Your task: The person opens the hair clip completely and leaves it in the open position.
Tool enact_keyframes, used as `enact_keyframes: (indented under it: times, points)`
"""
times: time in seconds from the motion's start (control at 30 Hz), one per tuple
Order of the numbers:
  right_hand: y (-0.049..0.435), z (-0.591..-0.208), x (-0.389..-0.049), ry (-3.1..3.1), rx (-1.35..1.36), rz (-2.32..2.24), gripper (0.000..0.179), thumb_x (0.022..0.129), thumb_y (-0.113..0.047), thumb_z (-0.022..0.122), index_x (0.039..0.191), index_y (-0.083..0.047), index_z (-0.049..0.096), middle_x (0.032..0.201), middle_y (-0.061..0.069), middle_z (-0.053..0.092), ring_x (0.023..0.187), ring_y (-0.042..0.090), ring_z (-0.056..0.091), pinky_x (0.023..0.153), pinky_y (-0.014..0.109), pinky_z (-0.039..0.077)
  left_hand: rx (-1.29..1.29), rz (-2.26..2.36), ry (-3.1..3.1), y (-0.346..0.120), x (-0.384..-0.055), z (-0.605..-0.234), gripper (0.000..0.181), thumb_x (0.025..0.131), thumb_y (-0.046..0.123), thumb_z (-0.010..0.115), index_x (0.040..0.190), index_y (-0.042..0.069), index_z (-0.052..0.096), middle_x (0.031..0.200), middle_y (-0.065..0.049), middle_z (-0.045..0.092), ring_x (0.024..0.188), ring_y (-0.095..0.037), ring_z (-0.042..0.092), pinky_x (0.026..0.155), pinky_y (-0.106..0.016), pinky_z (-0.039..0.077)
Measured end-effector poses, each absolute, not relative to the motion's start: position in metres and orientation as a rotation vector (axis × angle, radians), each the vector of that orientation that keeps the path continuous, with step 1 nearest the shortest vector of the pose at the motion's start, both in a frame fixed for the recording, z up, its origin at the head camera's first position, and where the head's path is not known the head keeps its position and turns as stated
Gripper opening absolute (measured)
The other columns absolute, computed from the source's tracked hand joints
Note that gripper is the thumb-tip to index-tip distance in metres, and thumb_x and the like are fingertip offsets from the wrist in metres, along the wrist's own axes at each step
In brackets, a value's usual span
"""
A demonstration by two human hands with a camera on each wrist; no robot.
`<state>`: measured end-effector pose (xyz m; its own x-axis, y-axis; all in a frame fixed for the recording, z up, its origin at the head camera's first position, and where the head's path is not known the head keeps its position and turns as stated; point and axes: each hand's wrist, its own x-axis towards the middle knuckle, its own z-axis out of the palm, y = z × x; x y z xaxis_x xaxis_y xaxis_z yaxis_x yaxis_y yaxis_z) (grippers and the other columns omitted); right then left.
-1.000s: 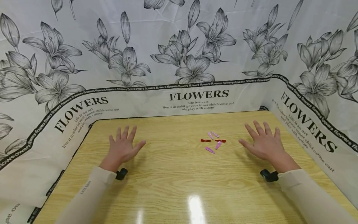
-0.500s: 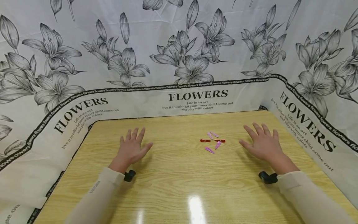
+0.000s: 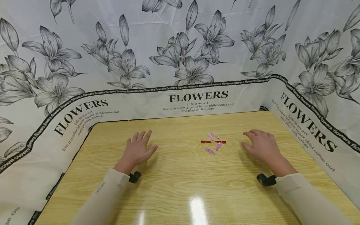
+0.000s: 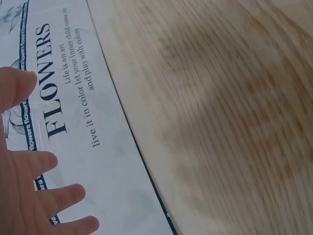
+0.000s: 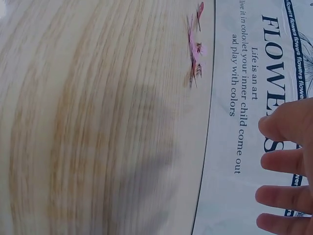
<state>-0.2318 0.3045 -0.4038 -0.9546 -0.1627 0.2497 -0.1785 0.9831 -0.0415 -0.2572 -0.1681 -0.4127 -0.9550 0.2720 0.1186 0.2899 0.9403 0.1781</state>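
Observation:
A small group of hair clips lies on the wooden table, right of centre in the head view. Two are red, a left red clip (image 3: 206, 142) and a right red clip (image 3: 220, 142); several are pink, among them a front pink clip (image 3: 210, 151). My left hand (image 3: 137, 150) hovers above the table to the left of the clips, fingers spread and holding nothing. To their right is my right hand (image 3: 261, 147), closest to the right red clip but apart from it. Its fingers bend slightly around nothing. At the right wrist view's top the pink clips (image 5: 191, 39) look blurred.
The wood-grain table (image 3: 168, 181) is bordered at the back and sides by a white flower-printed cloth (image 3: 157, 103). Each wrist carries a dark device, a left one (image 3: 135, 177) and a right one (image 3: 266, 180). Light glares off the table's near part.
My left hand has shifted to the right, nearer the clips. The right hand's fingers, spread straight before, now bend a little downward. The clips lie as they did.

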Motion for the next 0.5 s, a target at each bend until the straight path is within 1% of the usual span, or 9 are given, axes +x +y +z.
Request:
enact_keyframes:
  times: [0.13, 0.23, 0.37, 0.5]
  points:
    - [0.302, -0.405, -0.232, -2.908, 0.258, 0.112, 0.047, 0.093, -0.036, 0.057, 0.128, -0.004, 0.059, 0.127, 0.025, 0.058, 0.115, 0.047, 0.053, 0.092, 0.067, 0.038, -0.487, -0.271, -2.974, -0.163, -0.258, -0.414, 0.072, 0.096, 0.054, 0.046, 0.154, 0.015, 0.027, 0.150, -0.018, 0.038, 0.138, -0.042, 0.034, 0.104, -0.066, 0.031]
    - [0.301, -0.406, -0.233, -2.912, 0.265, 0.111, 0.046, 0.091, -0.035, 0.060, 0.125, -0.004, 0.062, 0.123, 0.024, 0.061, 0.110, 0.046, 0.057, 0.089, 0.066, 0.041, -0.515, -0.260, -2.950, -0.159, -0.259, -0.415, 0.070, 0.095, 0.051, 0.049, 0.152, 0.015, 0.030, 0.147, -0.016, 0.043, 0.134, -0.038, 0.041, 0.102, -0.061, 0.037]
    - [0.297, -0.408, -0.233, -2.911, 0.277, 0.102, 0.043, 0.089, -0.034, 0.065, 0.120, -0.004, 0.065, 0.117, 0.023, 0.065, 0.103, 0.043, 0.062, 0.085, 0.062, 0.044, -0.535, -0.302, -2.919, -0.155, -0.260, -0.415, 0.067, 0.095, 0.048, 0.053, 0.150, 0.014, 0.035, 0.144, -0.016, 0.047, 0.131, -0.038, 0.045, 0.100, -0.059, 0.041]
    - [0.293, -0.408, -0.232, -2.906, 0.281, 0.112, 0.040, 0.088, -0.032, 0.066, 0.116, -0.004, 0.066, 0.112, 0.023, 0.067, 0.100, 0.042, 0.063, 0.083, 0.059, 0.046, -0.547, -0.352, -2.901, -0.151, -0.261, -0.415, 0.064, 0.095, 0.048, 0.053, 0.147, 0.014, 0.041, 0.142, -0.016, 0.050, 0.129, -0.037, 0.048, 0.099, -0.058, 0.042]
